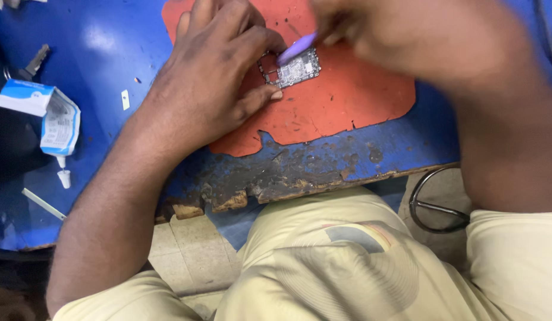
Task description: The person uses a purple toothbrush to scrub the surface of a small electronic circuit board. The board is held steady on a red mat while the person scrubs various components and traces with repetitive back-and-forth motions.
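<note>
Work on the board [291,70] looks part done, I think: it lies bare on the orange mat [341,101], and some spots are left to go over. My left hand [219,71] lies flat, fingers spread, thumb and one finger pinning the board's edge. My right hand [371,27] (all blurry) comes in from above, fingers pinched on a purple tool [296,49] whose tip touches the board. A white tube [50,116] lies far left on the blue table [103,53].

My tabletop [109,35] is bright blue, worn black and brown along its chipped edge, and the mat [347,101] on it is orange-red with dark specks. The circuit board [293,70] is silvery grey, the tool [296,47] over it lilac, the tube [44,113] white and blue, my trousers [347,261] pale beige.
</note>
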